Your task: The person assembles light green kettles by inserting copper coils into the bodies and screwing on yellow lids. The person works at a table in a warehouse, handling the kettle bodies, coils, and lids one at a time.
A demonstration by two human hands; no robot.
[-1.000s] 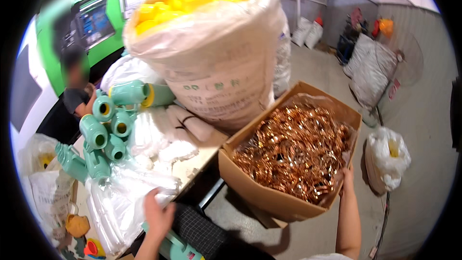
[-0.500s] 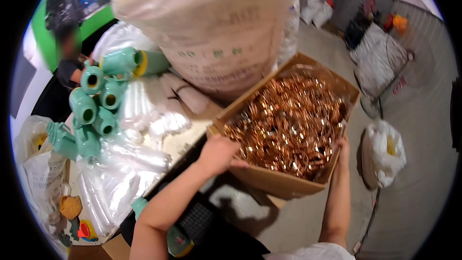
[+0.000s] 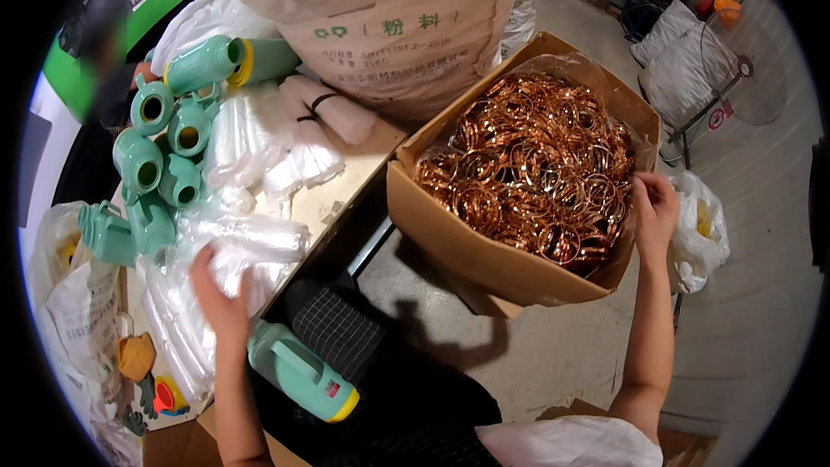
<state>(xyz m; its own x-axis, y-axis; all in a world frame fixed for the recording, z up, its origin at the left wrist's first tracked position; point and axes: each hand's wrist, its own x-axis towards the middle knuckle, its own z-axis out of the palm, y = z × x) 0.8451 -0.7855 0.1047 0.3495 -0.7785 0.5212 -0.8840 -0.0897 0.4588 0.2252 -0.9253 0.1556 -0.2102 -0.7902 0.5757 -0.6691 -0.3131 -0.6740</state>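
A cardboard box [image 3: 467, 246], lined with clear plastic, is heaped with shiny copper-coloured metal rings [image 3: 536, 164]. At the box's right side my right hand [image 3: 654, 205] has its fingers curled round the rim. My left hand [image 3: 223, 298] is apart from the box, fingers spread, over clear plastic bags [image 3: 246, 238] on the table at the left. Beside its wrist a teal handled jug [image 3: 298, 372] with a yellow base lies tilted across my lap. Several more teal jugs [image 3: 143, 160] are piled farther left, most with their openings toward me.
A large white woven sack [image 3: 389, 26] stands behind the box. Rolled white bags [image 3: 333, 112] lie on the pale table [image 3: 363, 164]. At the right are a standing fan [image 3: 745, 65], filled sacks [image 3: 683, 60] and a small white bag [image 3: 696, 255] on the floor. A co-worker [image 3: 104, 60] is at the far left.
My left hand has let go of the box's near left corner and moved left over the plastic bags. My right hand stays at the box's right side. The view has shifted, showing more of the lap jug.
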